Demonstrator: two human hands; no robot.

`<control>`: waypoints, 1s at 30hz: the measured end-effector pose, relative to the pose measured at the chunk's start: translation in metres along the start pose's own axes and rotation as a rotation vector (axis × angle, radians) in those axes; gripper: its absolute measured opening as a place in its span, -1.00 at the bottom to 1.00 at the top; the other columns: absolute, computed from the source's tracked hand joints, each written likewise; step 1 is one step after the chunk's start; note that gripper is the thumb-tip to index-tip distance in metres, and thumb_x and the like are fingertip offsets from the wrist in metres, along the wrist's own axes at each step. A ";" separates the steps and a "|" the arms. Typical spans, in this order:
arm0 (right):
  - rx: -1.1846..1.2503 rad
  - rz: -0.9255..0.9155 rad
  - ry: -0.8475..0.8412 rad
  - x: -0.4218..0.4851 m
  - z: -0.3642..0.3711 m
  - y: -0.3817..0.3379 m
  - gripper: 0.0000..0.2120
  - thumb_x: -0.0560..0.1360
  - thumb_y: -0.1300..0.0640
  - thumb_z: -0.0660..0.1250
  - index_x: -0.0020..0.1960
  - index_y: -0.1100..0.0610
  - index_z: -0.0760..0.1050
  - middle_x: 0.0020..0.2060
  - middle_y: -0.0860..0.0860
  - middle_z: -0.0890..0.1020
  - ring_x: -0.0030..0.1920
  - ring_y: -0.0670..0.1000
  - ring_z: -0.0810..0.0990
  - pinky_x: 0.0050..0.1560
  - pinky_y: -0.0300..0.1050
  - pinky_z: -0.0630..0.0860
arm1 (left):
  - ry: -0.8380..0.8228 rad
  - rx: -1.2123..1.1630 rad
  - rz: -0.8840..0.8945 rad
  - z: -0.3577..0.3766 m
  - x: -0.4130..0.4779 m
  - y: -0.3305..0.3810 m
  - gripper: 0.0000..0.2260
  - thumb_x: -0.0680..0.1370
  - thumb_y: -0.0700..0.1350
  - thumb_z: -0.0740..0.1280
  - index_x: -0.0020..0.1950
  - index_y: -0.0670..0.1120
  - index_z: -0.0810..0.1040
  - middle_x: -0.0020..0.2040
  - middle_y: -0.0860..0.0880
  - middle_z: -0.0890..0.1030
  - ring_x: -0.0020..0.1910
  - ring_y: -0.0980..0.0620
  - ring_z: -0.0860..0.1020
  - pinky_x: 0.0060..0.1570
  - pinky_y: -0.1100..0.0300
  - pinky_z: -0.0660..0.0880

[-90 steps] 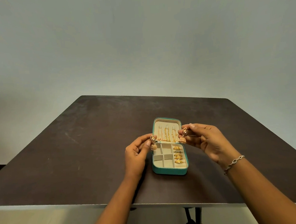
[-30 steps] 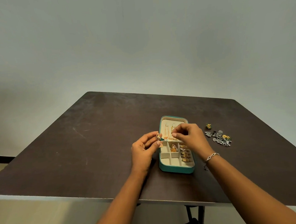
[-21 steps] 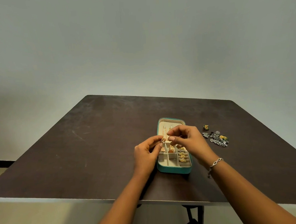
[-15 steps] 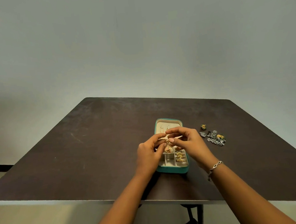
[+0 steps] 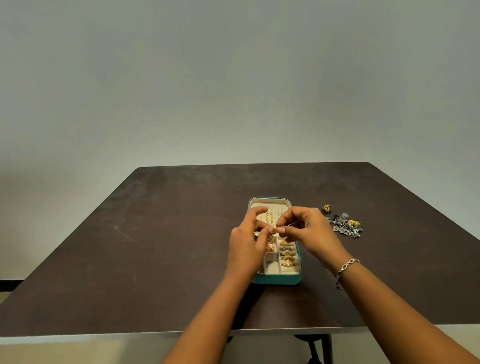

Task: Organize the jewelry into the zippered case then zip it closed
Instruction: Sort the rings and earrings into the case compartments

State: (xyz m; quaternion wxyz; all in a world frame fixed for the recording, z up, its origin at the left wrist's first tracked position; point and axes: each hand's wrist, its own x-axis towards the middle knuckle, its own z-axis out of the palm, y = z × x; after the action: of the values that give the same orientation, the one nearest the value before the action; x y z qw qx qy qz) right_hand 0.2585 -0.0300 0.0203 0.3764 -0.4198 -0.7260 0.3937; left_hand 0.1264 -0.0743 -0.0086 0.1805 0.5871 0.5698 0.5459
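Head view, the only one we have: three seconds back each hand held a bell-shaped earring up in the air, well apart. Now the hands have come together low over the open zippered case (image 5: 277,280). The left hand (image 5: 247,246) pinches a jhumka earring (image 5: 269,246), its gold filigree dome dangling just over a left-side compartment. The right hand (image 5: 312,232) has its thumb and forefinger pressed tip to tip against the left's. It seems to be nipping the earring's thin post, though that is too small to be sure. The other earring is out of the hands, presumably down in a compartment behind the fingers. So the pair looks almost stowed.

The case is a teal rounded rectangle lined with soft cream fabric and cut into small square wells. Chunky gold rings (image 5: 288,256) sit ribbed in the padded right-hand row, and gold chains (image 5: 269,218) hang in the lid. Loose jewelry (image 5: 345,225), dark oxidised silver with yellow accents, lies in a spiky heap to the right on the scuffed matte brown tabletop (image 5: 152,244). There's plenty left to pack before zipping.
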 end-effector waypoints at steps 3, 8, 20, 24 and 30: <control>-0.023 0.009 0.013 0.001 -0.003 0.001 -0.91 0.41 0.33 0.37 -0.17 0.17 0.56 -0.26 0.04 0.62 -0.21 0.01 0.63 -0.15 -0.12 0.61 | 0.001 0.106 -0.081 0.003 0.003 -0.002 -0.81 0.54 -0.19 0.27 0.15 -0.04 0.50 -0.08 0.03 0.61 -0.13 0.15 0.56 -0.08 0.22 0.54; -0.026 0.043 0.026 0.002 -0.005 0.003 -0.83 0.44 0.35 0.33 -0.17 0.10 0.57 -0.19 0.07 0.63 -0.15 0.06 0.66 -0.12 -0.06 0.62 | -0.091 0.432 -0.148 0.011 0.009 -0.010 -0.88 0.54 -0.09 0.29 0.06 0.00 0.54 0.08 0.02 0.55 0.15 0.06 0.45 0.16 0.09 0.41; -0.134 0.060 0.023 0.004 -0.003 0.011 -0.84 0.42 0.33 0.36 -0.23 0.09 0.58 -0.17 0.06 0.65 -0.10 0.00 0.64 -0.07 -0.05 0.62 | -0.122 0.586 -0.130 0.020 0.006 -0.006 -0.86 0.54 -0.08 0.25 0.08 -0.03 0.48 0.16 -0.01 0.49 0.20 0.02 0.34 0.12 0.13 0.30; -0.225 0.046 0.023 0.004 0.001 0.012 -0.88 0.41 0.32 0.36 -0.19 0.13 0.60 -0.13 0.03 0.64 -0.07 -0.05 0.61 -0.05 -0.17 0.57 | -0.097 0.488 -0.188 0.020 0.003 -0.011 -0.86 0.55 -0.13 0.24 0.08 0.01 0.48 0.19 -0.04 0.43 0.18 0.00 0.37 0.08 0.18 0.34; -0.356 -0.027 0.028 0.002 0.008 0.015 -0.85 0.37 0.38 0.37 -0.19 0.16 0.63 -0.10 0.04 0.59 -0.05 -0.03 0.58 -0.03 -0.23 0.52 | -0.099 0.461 -0.233 0.022 0.002 -0.014 -0.85 0.56 -0.13 0.21 0.09 0.03 0.47 0.22 -0.05 0.37 0.15 -0.06 0.39 0.08 0.17 0.36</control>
State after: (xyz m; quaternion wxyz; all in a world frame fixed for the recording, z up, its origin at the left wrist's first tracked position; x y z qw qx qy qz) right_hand 0.2553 -0.0252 0.0042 0.3111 -0.4755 -0.7846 0.2480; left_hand 0.1377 -0.0598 -0.0264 0.1313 0.5690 0.7335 0.3478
